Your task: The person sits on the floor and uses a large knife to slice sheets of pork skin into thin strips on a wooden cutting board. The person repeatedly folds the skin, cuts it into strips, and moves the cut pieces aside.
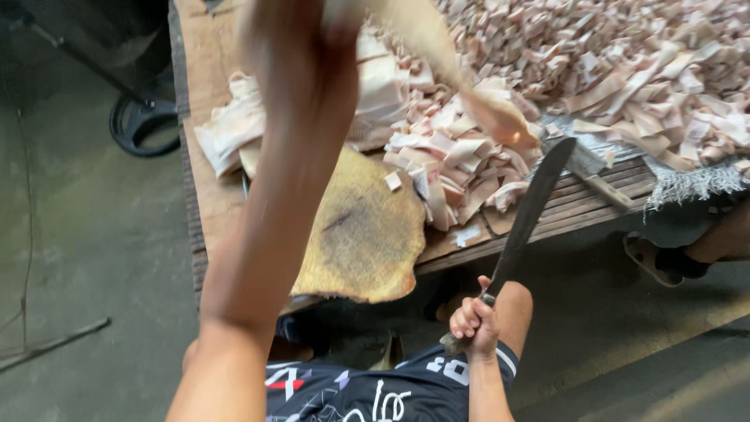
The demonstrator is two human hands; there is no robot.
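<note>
My left hand (301,35) is raised high and blurred, gripping a long pale slab of fatty skin (469,94) that hangs down over the table. My right hand (475,319) rests low by my knee, closed around the handle of a long dark machete (531,207) whose blade points up toward the table's edge. A round, worn wooden chopping block (363,234) lies on the wooden table (207,86) below my left arm, with one small cut piece on it. Beside the block spreads a heap of cut pale and pink strips (625,70).
A cleaver with a wooden handle (598,176) lies on the table's near edge, beside a frayed woven sack (695,181). Another person's sandalled foot (656,262) shows at the right. Larger uncut slabs (230,129) lie at the table's left. A black ring (141,125) sits on the concrete floor.
</note>
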